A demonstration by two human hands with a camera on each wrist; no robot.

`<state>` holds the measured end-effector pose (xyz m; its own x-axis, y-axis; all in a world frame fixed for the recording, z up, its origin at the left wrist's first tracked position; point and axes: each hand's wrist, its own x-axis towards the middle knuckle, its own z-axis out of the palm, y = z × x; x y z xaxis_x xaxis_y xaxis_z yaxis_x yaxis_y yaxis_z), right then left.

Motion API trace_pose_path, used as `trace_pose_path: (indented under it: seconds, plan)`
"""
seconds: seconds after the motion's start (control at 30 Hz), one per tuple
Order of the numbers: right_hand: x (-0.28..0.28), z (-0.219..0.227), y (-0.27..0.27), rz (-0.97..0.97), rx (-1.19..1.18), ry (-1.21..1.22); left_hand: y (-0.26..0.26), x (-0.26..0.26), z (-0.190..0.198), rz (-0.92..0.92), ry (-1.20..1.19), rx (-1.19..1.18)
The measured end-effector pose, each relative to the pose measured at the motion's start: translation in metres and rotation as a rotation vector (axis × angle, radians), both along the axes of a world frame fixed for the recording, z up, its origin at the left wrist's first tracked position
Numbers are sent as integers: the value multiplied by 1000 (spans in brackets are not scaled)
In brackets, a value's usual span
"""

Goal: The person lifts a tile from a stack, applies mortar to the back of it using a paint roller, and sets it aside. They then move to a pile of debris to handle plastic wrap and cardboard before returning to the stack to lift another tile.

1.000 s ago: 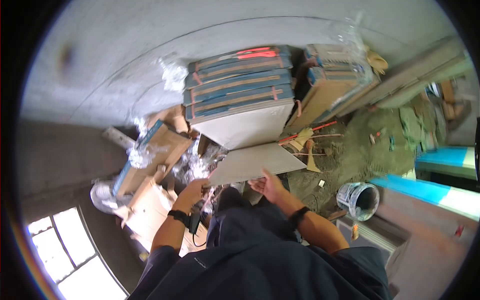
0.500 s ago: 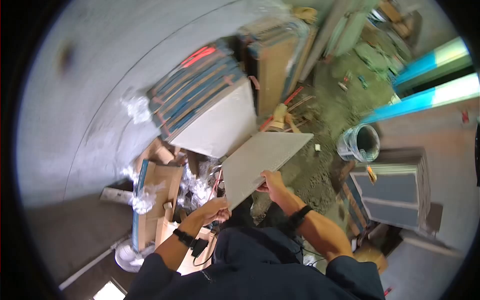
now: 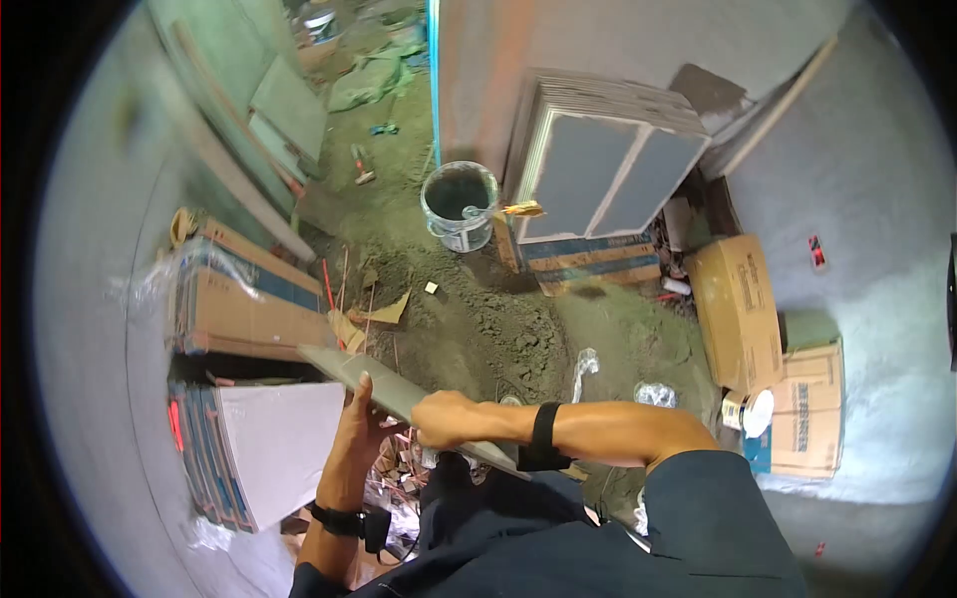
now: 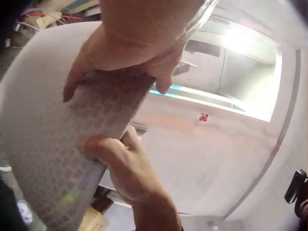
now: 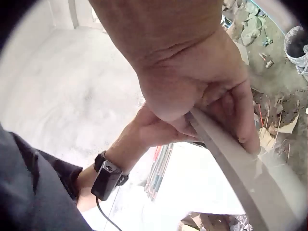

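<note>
A grey tile [image 3: 394, 391] is held on edge in front of the body, slanting across the head view. My left hand [image 3: 357, 424] grips its left part, thumb up along one face. With the right hand [image 3: 446, 419] I hold the top edge, close beside the left. In the left wrist view the tile's back [image 4: 53, 130] shows a grid pattern; the left hand [image 4: 139, 57] spans its edge and the right hand [image 4: 127, 168] pinches the edge lower down. The right wrist view shows the right hand's [image 5: 207, 86] fingers over the tile edge [image 5: 231, 168].
Boxed tiles [image 3: 279, 439] stand at the left, another carton [image 3: 249, 314] behind them. A bucket [image 3: 460, 204] stands on the dirt floor near stacked panels [image 3: 598, 164]. At the right are cardboard boxes [image 3: 738, 314]. A hammer [image 3: 362, 165] lies farther back.
The view has swung to the right. The tile has been tilted up from lying nearly flat to standing on edge, and the hands have come closer together on it.
</note>
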<state>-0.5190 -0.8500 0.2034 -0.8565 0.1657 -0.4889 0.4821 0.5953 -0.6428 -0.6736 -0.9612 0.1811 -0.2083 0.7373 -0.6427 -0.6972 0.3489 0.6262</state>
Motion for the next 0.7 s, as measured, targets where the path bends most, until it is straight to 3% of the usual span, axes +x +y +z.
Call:
trace_pose_path:
  seconds: [0.1,0.2,0.3,0.4,0.43,0.53,0.7]
  plan:
    - [45,-15,-5,64,68,52,6,37,-6,39,-33,-120]
    - [84,-1,25,111,72,-10,29,67,-24,47,-50,-197]
    - [133,0,41,127,64,-74,58,97,-26,-23,-128,-162]
    - [218,20,56,-139,126,-40,107,134,-15,-47,-150,-198]
    - [248,36,59,-186,87,-161,119,140,-10,-70,-162,-200]
    - [319,25,47,-379,168,-303,168,154,-10,-141,-199,-184]
    - [327,36,78,-537,293,-362,245,174,-24,-259,-254,-125]
